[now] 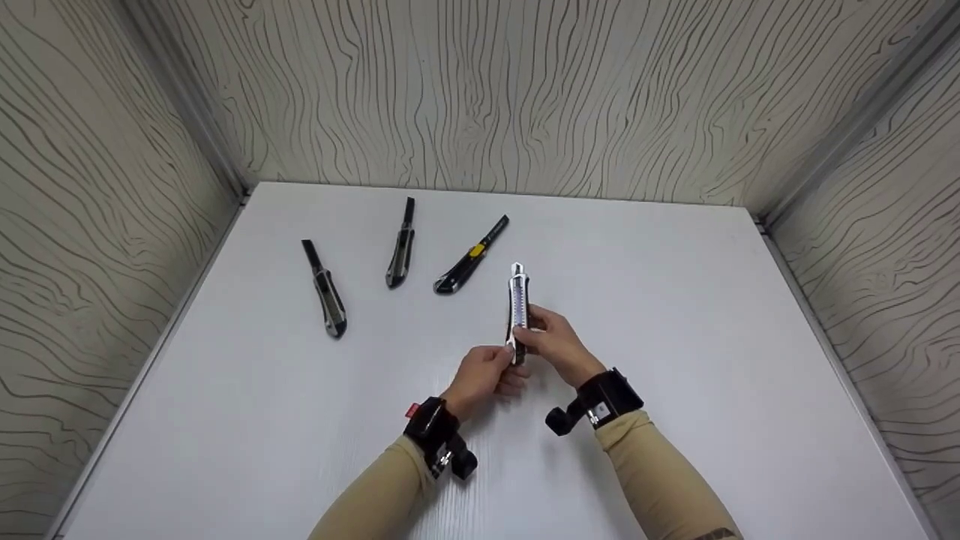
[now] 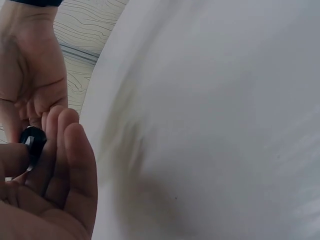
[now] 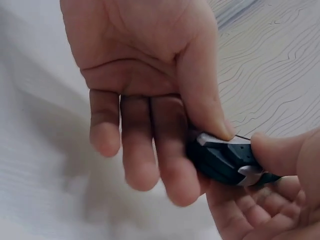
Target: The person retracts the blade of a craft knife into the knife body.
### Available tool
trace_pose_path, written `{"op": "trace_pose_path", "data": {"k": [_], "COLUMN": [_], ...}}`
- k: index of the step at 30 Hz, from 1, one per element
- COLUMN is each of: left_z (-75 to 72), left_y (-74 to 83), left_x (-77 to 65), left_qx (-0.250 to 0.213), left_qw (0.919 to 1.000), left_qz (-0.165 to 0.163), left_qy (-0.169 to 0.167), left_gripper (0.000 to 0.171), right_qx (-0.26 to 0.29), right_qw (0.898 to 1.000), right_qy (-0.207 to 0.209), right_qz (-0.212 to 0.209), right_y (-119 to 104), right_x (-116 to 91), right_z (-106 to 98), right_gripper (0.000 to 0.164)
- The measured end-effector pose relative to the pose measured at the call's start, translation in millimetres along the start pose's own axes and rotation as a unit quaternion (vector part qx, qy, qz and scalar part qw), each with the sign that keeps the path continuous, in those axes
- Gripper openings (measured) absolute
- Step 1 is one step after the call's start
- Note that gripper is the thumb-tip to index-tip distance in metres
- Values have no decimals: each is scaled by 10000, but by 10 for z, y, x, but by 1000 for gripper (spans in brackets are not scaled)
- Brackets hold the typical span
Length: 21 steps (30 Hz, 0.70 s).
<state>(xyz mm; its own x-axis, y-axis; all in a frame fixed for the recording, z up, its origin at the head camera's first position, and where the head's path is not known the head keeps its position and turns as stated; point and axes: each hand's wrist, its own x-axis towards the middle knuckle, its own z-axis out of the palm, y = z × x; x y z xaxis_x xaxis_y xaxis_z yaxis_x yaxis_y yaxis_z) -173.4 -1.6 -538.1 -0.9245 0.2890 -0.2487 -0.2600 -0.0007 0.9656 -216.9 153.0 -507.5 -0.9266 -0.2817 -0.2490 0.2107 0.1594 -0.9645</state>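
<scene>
Both hands hold a silver-and-black utility knife [image 1: 518, 300] above the white table, its narrow tip pointing away toward the back wall. My right hand [image 1: 561, 346] pinches the knife's lower body from the right, thumb on the face. At the butt end, my left hand [image 1: 480, 375] grips it between thumb and fingers. The right wrist view shows the dark butt [image 3: 220, 162] between the right thumb and fingers, with the left thumb [image 3: 272, 152] pressing beside it. In the left wrist view, the black end [image 2: 34, 141] sits under the left thumb; most of the knife is hidden.
Three more utility knives lie on the white table [image 1: 675, 300]: one at left [image 1: 330, 304], one at the middle back [image 1: 401, 259], and one with a yellow slider [image 1: 466, 264] nearest the held knife. Wood-grain-patterned walls [image 1: 487, 97] stand behind and at both sides.
</scene>
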Motion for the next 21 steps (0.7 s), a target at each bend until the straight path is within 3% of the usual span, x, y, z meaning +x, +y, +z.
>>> {"op": "trace_pose_path", "data": {"k": [8,21], "left_z": [30,147], "left_y": [18,18], "left_x": [-15,22], "left_qx": [271,414], "left_qw": [9996,9988], "left_qz": [-33,-109], "left_qy": [-96,-221], "left_gripper": [41,38], "right_qx": [-120,-100], "right_qw": [9994,9987], "right_qy": [291,436], "right_qz": [138,249], "right_y": [50,124], "right_x": [-30,-77], "right_z": [-57,-207], "right_gripper": [56,44]}}
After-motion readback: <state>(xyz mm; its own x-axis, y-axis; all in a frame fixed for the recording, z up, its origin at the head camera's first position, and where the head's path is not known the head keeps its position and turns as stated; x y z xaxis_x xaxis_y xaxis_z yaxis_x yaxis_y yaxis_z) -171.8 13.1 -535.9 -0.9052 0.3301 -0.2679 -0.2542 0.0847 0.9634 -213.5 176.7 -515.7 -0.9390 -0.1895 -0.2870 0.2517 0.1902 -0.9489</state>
